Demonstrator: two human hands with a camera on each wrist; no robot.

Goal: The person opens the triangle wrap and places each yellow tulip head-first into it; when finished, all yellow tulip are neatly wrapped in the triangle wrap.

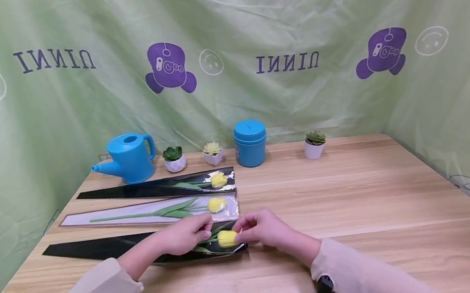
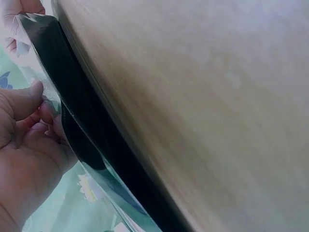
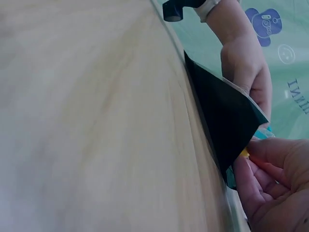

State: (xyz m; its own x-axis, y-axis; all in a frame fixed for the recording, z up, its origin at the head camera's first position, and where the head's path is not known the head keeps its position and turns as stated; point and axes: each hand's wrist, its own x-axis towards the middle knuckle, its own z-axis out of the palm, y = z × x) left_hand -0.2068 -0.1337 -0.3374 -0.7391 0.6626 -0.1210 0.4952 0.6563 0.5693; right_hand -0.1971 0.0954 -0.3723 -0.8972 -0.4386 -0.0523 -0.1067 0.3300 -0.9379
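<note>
A black flower sleeve (image 1: 84,248) with a clear front lies nearest on the table, a yellow tulip (image 1: 227,238) with green leaves at its wide end. My left hand (image 1: 186,235) pinches the sleeve's clear film between thumb and fingers, as the left wrist view shows at the left hand (image 2: 34,130). From the other side, my right hand (image 1: 263,230) pinches the tip of the tulip head at the sleeve's opening. In the right wrist view, yellow shows between the fingers of the right hand (image 3: 275,183), beside the raised black sleeve (image 3: 219,113).
Behind lie a white sleeve (image 1: 124,211) and another black sleeve (image 1: 135,190), each holding a yellow tulip. A blue watering can (image 1: 131,159), a blue lidded canister (image 1: 251,144) and potted succulents (image 1: 174,159), (image 1: 213,154), (image 1: 314,145) line the table's back, before a green curtain (image 1: 321,97).
</note>
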